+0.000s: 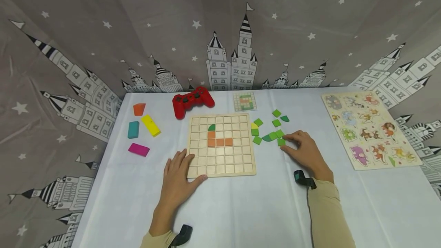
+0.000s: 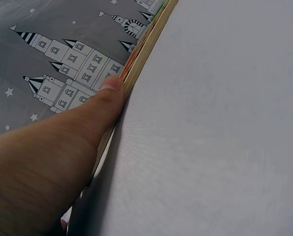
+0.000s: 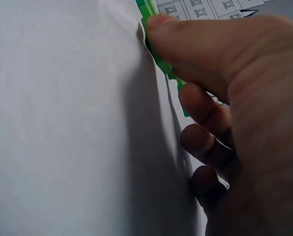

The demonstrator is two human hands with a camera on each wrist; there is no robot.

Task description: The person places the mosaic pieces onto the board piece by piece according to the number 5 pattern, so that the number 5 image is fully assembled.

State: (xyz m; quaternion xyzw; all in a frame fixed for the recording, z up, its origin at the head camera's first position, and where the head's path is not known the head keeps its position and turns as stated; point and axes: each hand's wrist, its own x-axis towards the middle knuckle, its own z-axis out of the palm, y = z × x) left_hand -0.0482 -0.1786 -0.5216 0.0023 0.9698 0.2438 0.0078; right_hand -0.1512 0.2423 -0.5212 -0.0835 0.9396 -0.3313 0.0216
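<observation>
A wooden grid board (image 1: 241,167) lies flat on the table. Four orange squares would be several orange tiles (image 1: 211,142) in an L shape on it, with a green quarter-round tile (image 1: 211,128) at the top. My left hand (image 1: 177,181) rests at the board's near left corner, fingers at its left edge and thumb along its front edge. In the left wrist view the thumb (image 2: 107,96) touches the board's edge (image 2: 148,51). To the right of the board, my right hand (image 1: 306,154) pinches a green square tile (image 1: 281,142) between thumb and forefinger, beside other green tiles (image 1: 273,136).
A small pattern card (image 1: 245,106) and a red game controller (image 1: 189,102) lie behind the board. Orange, teal, yellow (image 1: 151,125) and magenta blocks (image 1: 139,149) lie at left. An animal puzzle board (image 1: 361,118) is at right. More loose green tiles (image 1: 276,113) lie right of the grid.
</observation>
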